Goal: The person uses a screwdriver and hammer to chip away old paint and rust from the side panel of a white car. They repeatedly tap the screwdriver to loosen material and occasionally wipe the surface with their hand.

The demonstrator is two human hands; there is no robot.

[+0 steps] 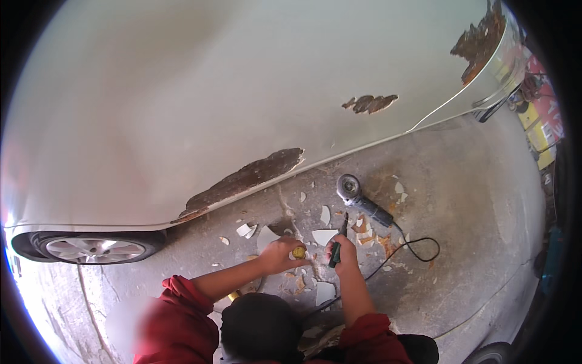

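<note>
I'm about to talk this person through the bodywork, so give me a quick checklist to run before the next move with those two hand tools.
1. Left hand grips the yellow-handled tool: ok, fingers closed round it.
2. Right hand grips the green-handled pliers-like tool: ok, held firmly; its dark tip points at the car.
3. Grey angle grinder out of the way: ok, lying on the concrete floor beyond the hands, untouched.
4. Black grinder cable away from the hands: not ok, it loops back past the right forearm.
5. Floor free of debris: not ok, white paint flakes lie scattered about the hands.
6. Grinder switched off: cannot tell.
</note>
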